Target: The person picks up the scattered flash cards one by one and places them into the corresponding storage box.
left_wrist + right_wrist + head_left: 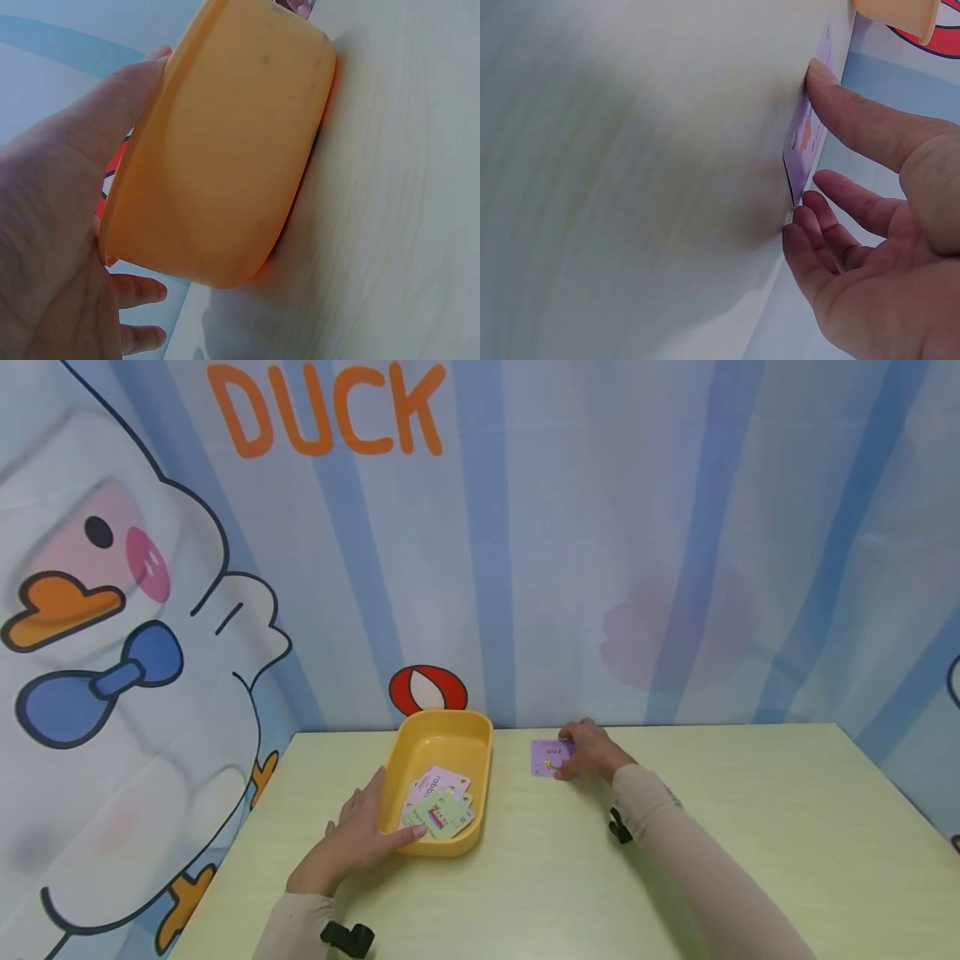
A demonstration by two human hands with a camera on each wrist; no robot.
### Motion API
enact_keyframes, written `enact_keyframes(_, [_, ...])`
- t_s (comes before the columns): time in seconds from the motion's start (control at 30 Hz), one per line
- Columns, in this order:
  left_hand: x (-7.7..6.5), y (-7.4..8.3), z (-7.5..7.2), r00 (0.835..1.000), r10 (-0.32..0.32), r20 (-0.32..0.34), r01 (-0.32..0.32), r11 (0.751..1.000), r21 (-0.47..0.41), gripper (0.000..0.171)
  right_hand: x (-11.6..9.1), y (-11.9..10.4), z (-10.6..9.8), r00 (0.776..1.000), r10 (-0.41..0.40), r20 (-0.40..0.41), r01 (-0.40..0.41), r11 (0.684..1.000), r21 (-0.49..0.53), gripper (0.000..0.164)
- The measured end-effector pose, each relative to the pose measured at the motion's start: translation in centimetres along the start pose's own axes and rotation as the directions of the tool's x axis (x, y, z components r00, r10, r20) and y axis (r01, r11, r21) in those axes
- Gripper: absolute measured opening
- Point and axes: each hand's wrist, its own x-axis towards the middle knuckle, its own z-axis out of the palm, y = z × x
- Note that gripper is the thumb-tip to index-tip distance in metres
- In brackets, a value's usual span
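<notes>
My left hand [360, 831] rests at the near left corner of a yellow plastic tray [483, 777], its thumb reaching over the near rim. In the left wrist view two fingers [142, 292] extend past the tray's outer wall. Inside lie several cards, with a green picture card [440, 814] on top and a pink card [431, 783] under it. To the right, a purple card [546, 756] lies at the table's far side, between the thumb and curled fingers of my right hand [592, 753]. The right wrist view shows the thumb on the purple card [802, 150], other fingertips at its corner.
The pale wooden table [750, 827] ends at a blue striped cloth backdrop [555, 568]. A big printed duck [172, 710] fills the left side. Dark wrist straps [348, 937] show at both sleeves. A gap of bare table separates tray and purple card.
</notes>
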Motion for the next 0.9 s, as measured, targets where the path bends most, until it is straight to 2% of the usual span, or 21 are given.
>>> enact_keyframes(0.33, [-0.18,0.29,-0.11,1.000,0.004,0.005,-0.004,1.000,0.002,0.124,0.41,-0.47,0.09,0.999,0.036,0.021,-0.034,0.995,-0.091,0.068])
enact_keyframes(0.9, [-0.25,0.37,-0.17,1.000,0.001,0.023,-0.001,1.000,0.005,0.124,0.23,0.00,-0.04,1.000,0.018,0.012,-0.017,0.996,-0.082,0.066])
